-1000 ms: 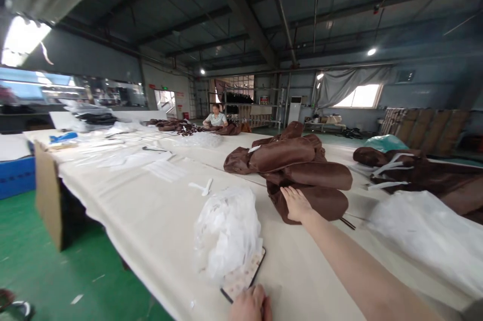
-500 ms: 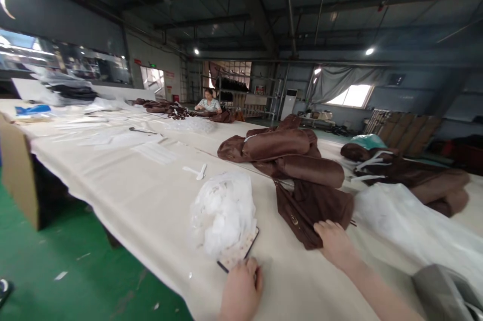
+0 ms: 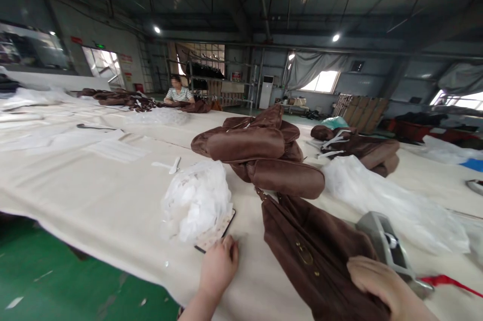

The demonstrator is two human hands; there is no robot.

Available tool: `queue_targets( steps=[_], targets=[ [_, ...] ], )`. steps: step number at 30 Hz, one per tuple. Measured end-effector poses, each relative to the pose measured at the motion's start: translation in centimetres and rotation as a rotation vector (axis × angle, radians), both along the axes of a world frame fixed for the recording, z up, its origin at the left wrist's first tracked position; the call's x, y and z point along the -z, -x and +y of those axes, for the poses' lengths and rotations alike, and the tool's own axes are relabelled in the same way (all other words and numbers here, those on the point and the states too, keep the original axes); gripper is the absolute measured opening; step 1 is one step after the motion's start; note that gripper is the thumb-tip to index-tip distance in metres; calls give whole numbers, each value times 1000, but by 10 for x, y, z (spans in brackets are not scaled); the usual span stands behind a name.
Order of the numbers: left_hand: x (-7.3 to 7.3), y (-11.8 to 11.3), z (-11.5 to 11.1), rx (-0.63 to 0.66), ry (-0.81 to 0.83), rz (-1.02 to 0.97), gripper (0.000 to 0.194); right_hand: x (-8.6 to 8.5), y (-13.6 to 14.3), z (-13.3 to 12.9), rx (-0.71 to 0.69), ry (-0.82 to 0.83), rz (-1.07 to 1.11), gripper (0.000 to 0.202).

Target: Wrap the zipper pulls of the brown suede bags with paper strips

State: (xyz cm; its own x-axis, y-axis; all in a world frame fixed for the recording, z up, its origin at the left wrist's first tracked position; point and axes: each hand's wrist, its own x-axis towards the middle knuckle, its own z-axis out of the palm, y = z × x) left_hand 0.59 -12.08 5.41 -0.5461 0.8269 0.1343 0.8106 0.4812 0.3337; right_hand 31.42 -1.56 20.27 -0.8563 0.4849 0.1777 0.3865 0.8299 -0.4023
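Right hand (image 3: 381, 283) lies closed over the near end of a brown bag (image 3: 313, 255), fingers curled into the suede; fingertips are hidden in the fabric and the wrist is cut off at the lower frame edge. The bag lies flat on the bench (image 3: 94, 195), its far end touching a pile of rolled brown bags (image 3: 260, 152). A small metal clasp on the bag is too small to read.

Left hand (image 3: 219, 268) rests loosely curled, knuckles up, at the near corner of a phone (image 3: 215, 234); touching or just short of it, cannot tell. Most of the phone is covered by a crumpled clear plastic bag (image 3: 196, 200).

Grey tape dispenser (image 3: 388, 250) sits just beside the right hand, partly hidden behind it. A seated person (image 3: 179, 92) is at the far end, blurred.
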Motion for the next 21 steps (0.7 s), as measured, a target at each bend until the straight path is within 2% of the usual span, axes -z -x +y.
queue_targets(
  steps=[2, 3, 7, 10, 13, 16, 18, 21],
  targets=[
    [0, -1, 0, -4, 5, 23, 26, -8, 4, -10, 55, 36, -44, 33],
    [0, -1, 0, -2, 10, 32, 27, -8, 7, -17, 39, 73, -85, 33],
    [-1, -3, -1, 7, 41, 48, 26, 7, 20, -45, -108, 286, -232, 17],
    [-3, -4, -2, 7, 49, 40, 27, 11, 28, -51, -22, 326, -259, 16],
    [-4, -5, -3, 1, 48, 32, 28, 0, 46, -45, 13, 281, -203, 23],
    [-4, -5, -3, 8, 41, 35, 27, -7, 79, -38, -1, 136, -131, 41],
    [-4, -5, -3, 14, 34, 34, 28, -1, 109, -33, -14, 21, -172, 59],
    [-4, -4, -2, 9, 48, 25, 29, 19, 154, -18, -25, -119, -304, 79]
  ],
)
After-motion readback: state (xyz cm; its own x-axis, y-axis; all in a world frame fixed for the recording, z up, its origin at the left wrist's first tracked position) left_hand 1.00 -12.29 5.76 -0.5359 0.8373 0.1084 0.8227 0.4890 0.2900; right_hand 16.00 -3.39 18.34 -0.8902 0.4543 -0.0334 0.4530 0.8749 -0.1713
